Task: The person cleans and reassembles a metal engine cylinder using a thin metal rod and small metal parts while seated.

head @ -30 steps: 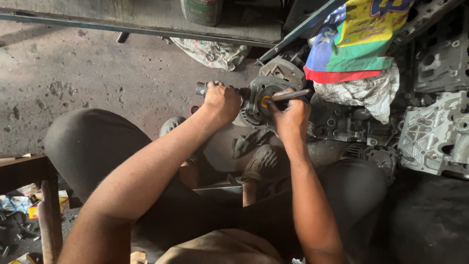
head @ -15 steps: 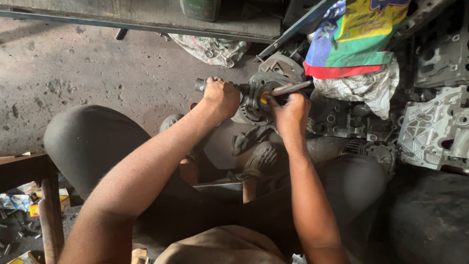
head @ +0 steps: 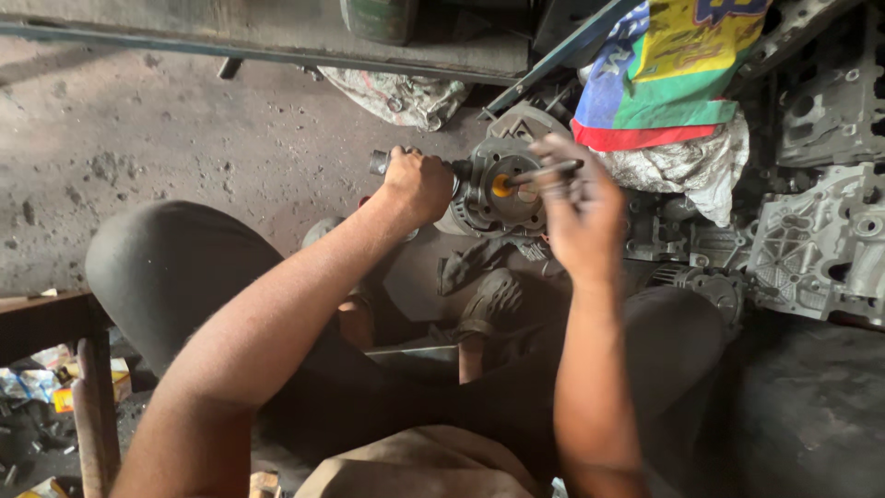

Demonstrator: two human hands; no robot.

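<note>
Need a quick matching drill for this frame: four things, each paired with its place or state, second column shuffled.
Things:
1. left hand
2. right hand
3. round metal part
4. colourful cloth

Places or states:
A. top right, draped over a pale bag
B. wrapped around a handle left of the round part
C. between the two hands, orange centre showing
D. holds a thin rod against the orange centre

Pairs: 1-B, 2-D, 3-C, 4-A

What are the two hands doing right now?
Left hand: closed around a metal shaft sticking out of the round metal part.
Right hand: closed on a thin dark tool.
</note>
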